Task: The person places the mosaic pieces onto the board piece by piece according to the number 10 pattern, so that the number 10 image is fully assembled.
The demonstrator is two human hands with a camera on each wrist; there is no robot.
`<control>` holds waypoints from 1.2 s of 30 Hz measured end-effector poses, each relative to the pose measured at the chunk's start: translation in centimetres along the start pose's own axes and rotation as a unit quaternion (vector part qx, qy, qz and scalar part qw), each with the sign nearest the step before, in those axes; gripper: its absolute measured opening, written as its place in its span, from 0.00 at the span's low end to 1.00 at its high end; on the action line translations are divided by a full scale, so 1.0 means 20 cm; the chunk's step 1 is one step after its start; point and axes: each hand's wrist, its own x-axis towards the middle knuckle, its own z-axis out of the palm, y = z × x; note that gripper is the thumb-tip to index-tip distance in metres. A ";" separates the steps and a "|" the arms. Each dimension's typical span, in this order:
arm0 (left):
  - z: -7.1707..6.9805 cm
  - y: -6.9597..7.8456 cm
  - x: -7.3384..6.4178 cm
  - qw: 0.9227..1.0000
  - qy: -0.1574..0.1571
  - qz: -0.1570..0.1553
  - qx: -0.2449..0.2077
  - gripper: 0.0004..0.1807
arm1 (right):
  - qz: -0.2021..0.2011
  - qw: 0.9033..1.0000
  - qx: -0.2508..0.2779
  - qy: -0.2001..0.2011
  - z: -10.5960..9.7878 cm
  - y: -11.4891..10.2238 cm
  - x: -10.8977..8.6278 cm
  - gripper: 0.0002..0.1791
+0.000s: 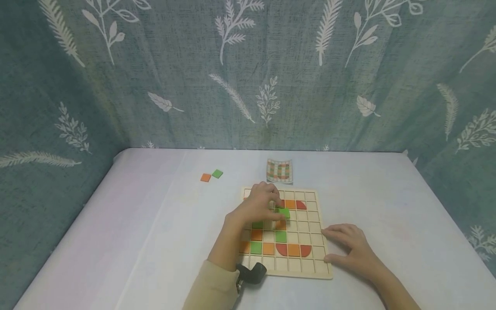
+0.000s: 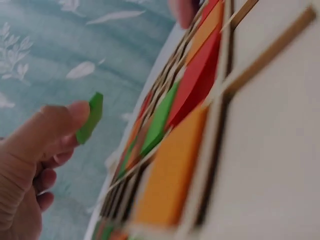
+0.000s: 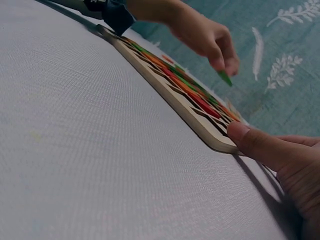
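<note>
My left hand (image 1: 255, 206) is over the wooden grid board (image 1: 314, 226), pinching a green square tile (image 1: 285, 213) between thumb and fingertips. In the left wrist view that green tile (image 2: 91, 120) is held up above the slots. Orange and green squares and red rounded pieces lie in several cells; a red rounded piece (image 1: 305, 251) is in a lower row. My right hand (image 1: 350, 249) rests at the board's right edge, thumb and fingers spread. The right wrist view shows its thumb (image 3: 239, 133) at the board's corner. The left hand hides part of the upper left cells.
An orange tile (image 1: 206, 177) and a green tile (image 1: 217, 173) lie loose on the white-covered table, left beyond the board. A printed pattern card (image 1: 279, 171) lies behind the board. A leaf-patterned curtain (image 1: 248, 86) rises at the table's far side.
</note>
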 end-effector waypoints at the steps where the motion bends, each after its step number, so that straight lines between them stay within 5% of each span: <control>1: 0.02 0.01 0.02 1.000 -0.002 0.001 0.012 0.13 | 0.002 1.000 0.000 0.001 0.00 0.00 0.00 0.32; 11: 0.14 0.10 0.09 0.998 0.013 -0.038 0.047 0.15 | -0.004 1.000 0.004 0.008 0.00 0.00 -0.02 0.32; 20: 0.20 0.11 0.11 0.996 0.024 -0.011 0.089 0.12 | -0.005 1.000 0.006 0.006 0.00 0.00 0.00 0.32; 27: 0.23 0.13 0.07 0.998 0.029 -0.053 0.023 0.13 | -0.028 1.000 0.005 0.010 0.03 0.02 -0.01 0.33; 36: 0.21 0.13 0.06 0.991 0.040 -0.109 -0.060 0.15 | -0.037 0.999 -0.002 0.010 0.01 0.02 -0.01 0.32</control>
